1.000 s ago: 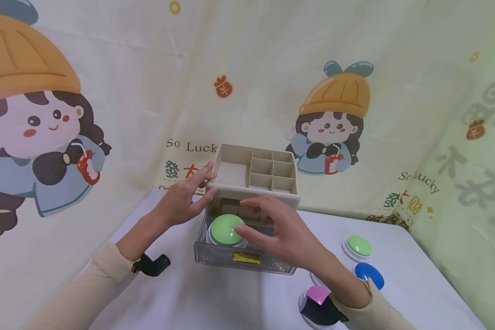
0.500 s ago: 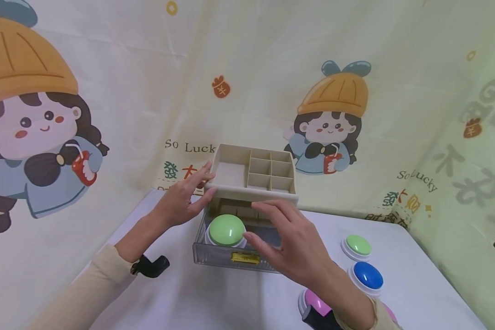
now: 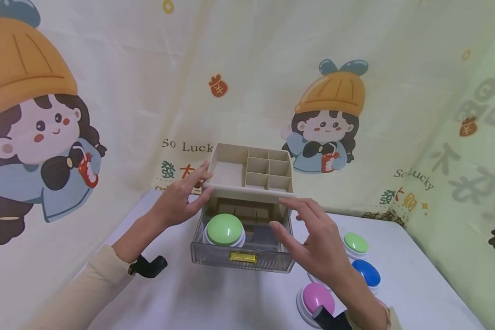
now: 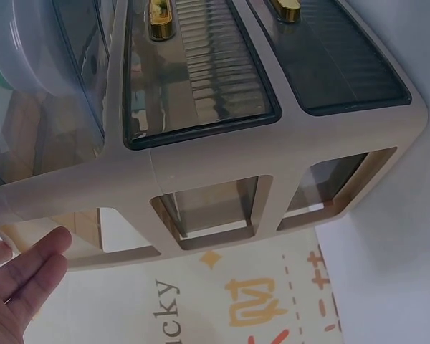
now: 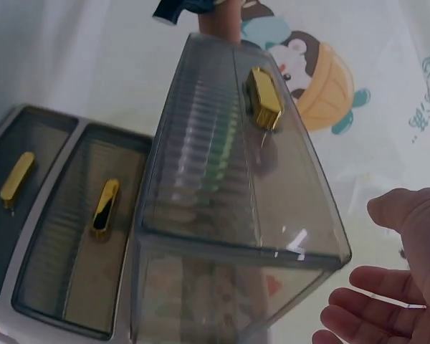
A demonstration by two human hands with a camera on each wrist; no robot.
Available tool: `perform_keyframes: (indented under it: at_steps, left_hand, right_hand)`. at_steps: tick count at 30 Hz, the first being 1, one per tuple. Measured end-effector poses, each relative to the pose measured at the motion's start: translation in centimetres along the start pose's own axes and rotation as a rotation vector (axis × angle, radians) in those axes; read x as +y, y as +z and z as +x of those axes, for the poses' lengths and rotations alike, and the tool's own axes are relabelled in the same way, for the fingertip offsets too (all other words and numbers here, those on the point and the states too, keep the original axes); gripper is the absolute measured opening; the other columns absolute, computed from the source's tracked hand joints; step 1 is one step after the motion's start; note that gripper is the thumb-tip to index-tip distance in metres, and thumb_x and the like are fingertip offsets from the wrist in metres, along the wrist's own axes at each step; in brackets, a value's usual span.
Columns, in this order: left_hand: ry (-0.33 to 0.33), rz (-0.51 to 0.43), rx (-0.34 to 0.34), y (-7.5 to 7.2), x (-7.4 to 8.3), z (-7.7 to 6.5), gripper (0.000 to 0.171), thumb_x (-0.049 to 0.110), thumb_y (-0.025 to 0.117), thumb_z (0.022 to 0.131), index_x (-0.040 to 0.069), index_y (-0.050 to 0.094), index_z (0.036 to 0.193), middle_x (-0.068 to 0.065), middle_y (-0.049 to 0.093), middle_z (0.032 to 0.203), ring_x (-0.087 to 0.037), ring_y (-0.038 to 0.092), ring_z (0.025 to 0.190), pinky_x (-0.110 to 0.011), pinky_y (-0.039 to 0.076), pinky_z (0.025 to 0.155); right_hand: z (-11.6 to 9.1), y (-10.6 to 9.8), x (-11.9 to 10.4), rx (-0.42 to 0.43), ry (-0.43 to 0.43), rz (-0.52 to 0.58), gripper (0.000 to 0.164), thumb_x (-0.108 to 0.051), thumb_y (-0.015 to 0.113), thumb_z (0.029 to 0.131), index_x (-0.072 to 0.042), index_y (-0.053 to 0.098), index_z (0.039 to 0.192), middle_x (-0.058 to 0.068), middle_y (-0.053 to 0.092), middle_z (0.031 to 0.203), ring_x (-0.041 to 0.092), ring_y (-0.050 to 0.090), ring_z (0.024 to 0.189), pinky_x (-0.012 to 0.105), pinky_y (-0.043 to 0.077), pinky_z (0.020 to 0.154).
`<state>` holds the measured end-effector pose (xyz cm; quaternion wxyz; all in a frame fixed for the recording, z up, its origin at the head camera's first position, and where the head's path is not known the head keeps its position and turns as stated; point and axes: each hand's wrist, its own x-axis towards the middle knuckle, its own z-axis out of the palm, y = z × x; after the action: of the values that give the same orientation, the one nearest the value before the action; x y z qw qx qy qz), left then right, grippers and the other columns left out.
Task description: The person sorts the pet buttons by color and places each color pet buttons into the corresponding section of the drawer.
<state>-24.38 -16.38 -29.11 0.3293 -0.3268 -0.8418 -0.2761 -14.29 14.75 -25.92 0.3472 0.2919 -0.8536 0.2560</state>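
Note:
A beige desktop organizer (image 3: 228,172) with a divided top tray stands at the back of the table. Its grey see-through top drawer (image 3: 268,263) is pulled out and has a gold handle (image 3: 243,257). Inside, on the left, sits a green dome push button (image 3: 224,229) on a white base. My left hand (image 3: 175,201) lies against the organizer's upper left side with fingers extended. To the right of the open drawer is my right hand (image 3: 319,243), fingers spread and holding nothing. Two lower drawers (image 5: 79,236) are closed in the right wrist view.
On the right of the white table (image 3: 181,302) stand more dome buttons: a green one (image 3: 356,242), a blue one (image 3: 367,272) and a pink one (image 3: 318,298), some partly behind my right forearm. A printed curtain (image 3: 247,114) hangs close behind the organizer.
My right hand has moved rightward, away from the green button in the drawer, to the drawer's right edge. The green button stays in place. The left hand keeps its position on the organizer.

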Motion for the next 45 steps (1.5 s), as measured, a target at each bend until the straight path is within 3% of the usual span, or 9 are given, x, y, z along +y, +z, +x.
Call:
perform_keyframes:
  at_steps: [8, 13, 17, 21, 26, 37, 39, 45]
  left_hand:
    - [0.008, 0.002, -0.001, 0.1, -0.1, 0.2, 0.066, 0.025, 0.060, 0.093, 0.008, 0.031, 0.150, -0.008, 0.061, 0.130, -0.023, 0.068, 0.097, -0.037, 0.058, 0.073]
    - [0.022, 0.017, -0.001, 0.3, -0.2, 0.3, 0.059, 0.026, 0.060, 0.092, 0.009, 0.039, 0.145, -0.008, 0.053, 0.140, -0.022, 0.068, 0.096, -0.035, 0.057, 0.072]
    - [0.038, 0.036, 0.002, 0.5, -0.2, 0.3, 0.049, 0.025, 0.061, 0.091, 0.010, 0.049, 0.137, -0.008, 0.040, 0.150, -0.022, 0.069, 0.092, -0.029, 0.056, 0.062]
    - [0.053, 0.040, 0.013, 0.5, -0.3, 0.4, 0.049, 0.025, 0.062, 0.090, 0.010, 0.049, 0.135, -0.007, 0.039, 0.150, -0.022, 0.069, 0.090, -0.024, 0.052, 0.055]
    - [0.043, 0.028, 0.008, 0.5, -0.3, 0.2, 0.048, 0.025, 0.062, 0.091, 0.010, 0.049, 0.134, -0.006, 0.038, 0.151, -0.021, 0.069, 0.091, -0.025, 0.053, 0.057]
    - [0.005, 0.029, -0.008, 0.4, -0.1, 0.0, 0.047, 0.027, 0.061, 0.092, 0.011, 0.049, 0.134, -0.007, 0.039, 0.150, -0.021, 0.070, 0.090, -0.027, 0.055, 0.060]
    - [-0.003, 0.026, -0.008, 0.3, -0.1, -0.1, 0.045, 0.027, 0.060, 0.092, 0.010, 0.049, 0.132, -0.008, 0.039, 0.150, -0.020, 0.069, 0.090, -0.027, 0.055, 0.061]
    - [-0.009, 0.026, -0.006, 0.3, -0.1, -0.3, 0.043, 0.026, 0.060, 0.092, 0.010, 0.050, 0.131, -0.006, 0.036, 0.152, -0.020, 0.069, 0.088, -0.027, 0.056, 0.062]
  right_hand:
    - [-0.4, -1.3, 2.3, 0.090, 0.069, -0.028, 0.049, -0.022, 0.077, 0.081, -0.017, 0.060, 0.127, -0.001, 0.062, 0.122, 0.012, 0.060, 0.098, 0.028, 0.056, 0.062]
    - [-0.7, -2.2, 3.8, 0.140, 0.115, -0.060, 0.047, -0.023, 0.074, 0.083, -0.016, 0.060, 0.127, 0.001, 0.063, 0.122, 0.015, 0.062, 0.101, 0.025, 0.055, 0.067]
    - [-1.0, -2.8, 4.5, 0.170, 0.152, -0.081, 0.045, -0.025, 0.072, 0.084, -0.015, 0.060, 0.127, 0.002, 0.063, 0.121, 0.014, 0.061, 0.104, 0.015, 0.050, 0.073]
    - [-1.4, -3.2, 5.2, 0.185, 0.184, -0.075, 0.043, -0.025, 0.071, 0.086, -0.014, 0.061, 0.126, 0.002, 0.063, 0.120, 0.015, 0.062, 0.103, 0.006, 0.044, 0.073]
    - [-2.3, -3.7, 6.3, 0.188, 0.212, -0.092, 0.041, -0.024, 0.070, 0.087, -0.012, 0.061, 0.125, 0.004, 0.063, 0.120, 0.016, 0.063, 0.101, 0.002, 0.041, 0.074]
    - [-4.6, -6.2, 9.6, 0.210, 0.326, -0.140, 0.040, -0.021, 0.073, 0.085, -0.011, 0.063, 0.122, 0.008, 0.067, 0.111, -0.010, 0.051, 0.095, 0.001, 0.039, 0.075]
    - [-4.9, -6.4, 10.4, 0.184, 0.344, -0.156, 0.039, -0.021, 0.072, 0.085, -0.009, 0.063, 0.121, 0.010, 0.067, 0.111, -0.004, 0.054, 0.095, 0.001, 0.039, 0.073]
    - [-6.1, -6.5, 12.9, 0.046, 0.386, -0.175, 0.043, -0.029, 0.070, 0.087, -0.004, 0.062, 0.120, 0.015, 0.063, 0.113, 0.029, 0.060, 0.098, 0.004, 0.041, 0.067]
